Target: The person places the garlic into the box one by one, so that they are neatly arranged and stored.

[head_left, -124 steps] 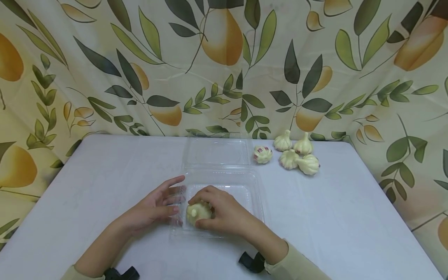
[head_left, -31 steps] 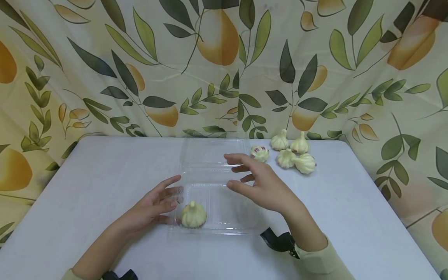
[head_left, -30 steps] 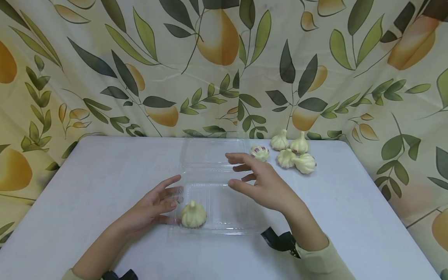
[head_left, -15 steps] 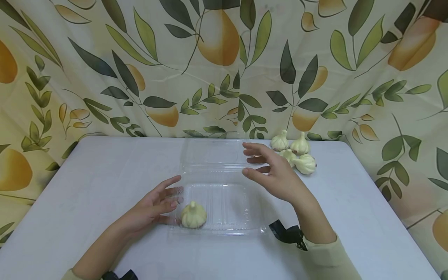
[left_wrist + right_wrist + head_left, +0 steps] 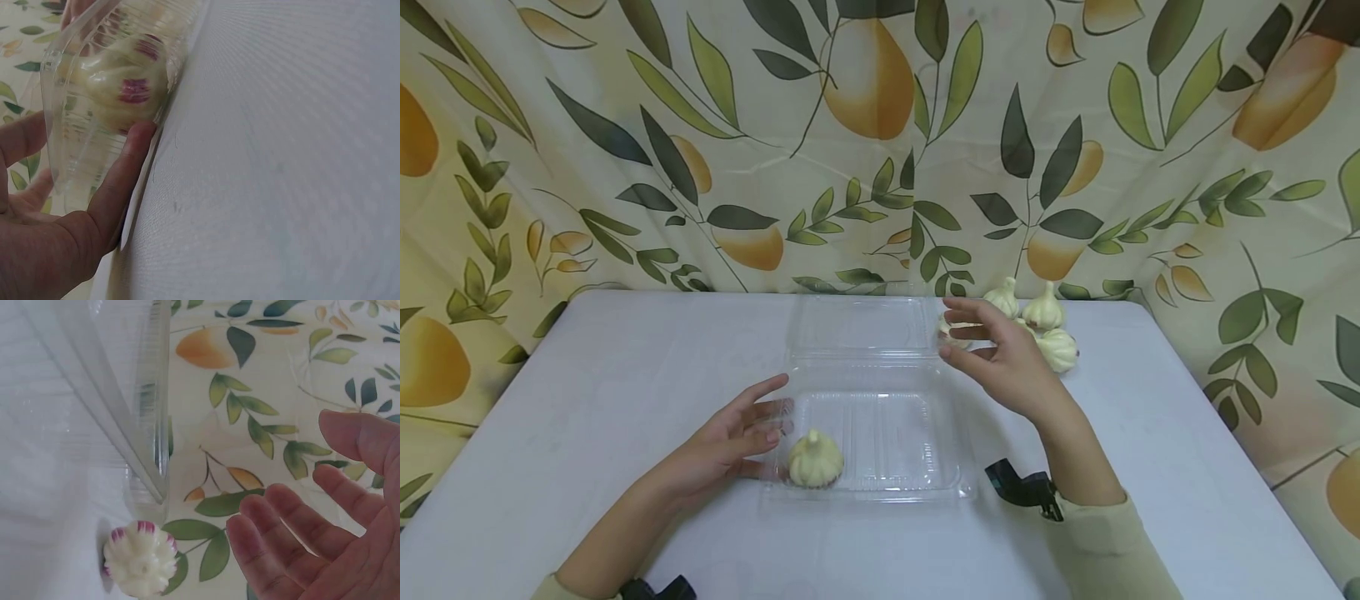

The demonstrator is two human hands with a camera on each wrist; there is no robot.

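Note:
A garlic bulb sits upright in the front left corner of a clear plastic clamshell box, whose lid lies back on the table. My left hand rests against the box's left side with its fingers extended; the left wrist view shows a fingertip at the wall beside the purple-marked bulb. Over the back right of the table my right hand reaches with spread, relaxed fingers, holding nothing. Just behind its fingers lies a purple-striped garlic bulb, partly hidden in the head view and apart from the hand in the right wrist view.
More garlic bulbs stand in a cluster at the back right, partly covered by the right hand. A white cloth covers the table. Behind its far edge hangs a fruit-and-leaf patterned curtain.
My right hand let go of the bulb in the box's front left corner, then moved up and right toward the bulbs at the back. My left hand stays at the box.

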